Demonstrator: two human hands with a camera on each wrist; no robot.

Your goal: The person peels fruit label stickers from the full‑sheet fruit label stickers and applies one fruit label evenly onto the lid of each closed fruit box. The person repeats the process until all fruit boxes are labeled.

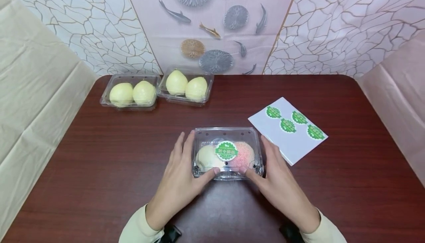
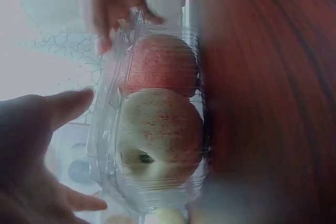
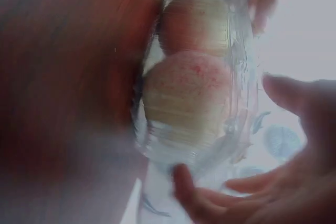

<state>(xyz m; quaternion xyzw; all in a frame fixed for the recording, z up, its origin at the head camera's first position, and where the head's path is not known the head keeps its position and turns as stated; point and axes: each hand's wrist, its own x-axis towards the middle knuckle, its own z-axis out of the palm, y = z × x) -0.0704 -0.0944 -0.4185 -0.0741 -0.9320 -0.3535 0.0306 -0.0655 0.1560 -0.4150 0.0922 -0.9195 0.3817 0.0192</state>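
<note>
A clear plastic clamshell box (image 1: 212,134) stands on the table between my hands. Inside are two peach-like fruits, one pale (image 1: 205,157) and one pink (image 1: 247,154). On its lid is a round green-and-white sticker (image 1: 226,150). My left hand (image 1: 177,178) lies along the box's left side, fingers extended and thumb towards the front edge. On the opposite side, my right hand (image 1: 282,184) mirrors it, thumb also near the front edge. Both wrist views show relaxed, spread fingers, with a gap between each thumb and the box.
A white sheet (image 1: 270,134) with several green stickers (image 1: 287,125) lies to the right. At the back left stand two more clear boxes, each holding two pale yellow pears (image 1: 121,94) (image 1: 196,88). Patterned cloth hangs behind the dark wooden table (image 1: 99,180).
</note>
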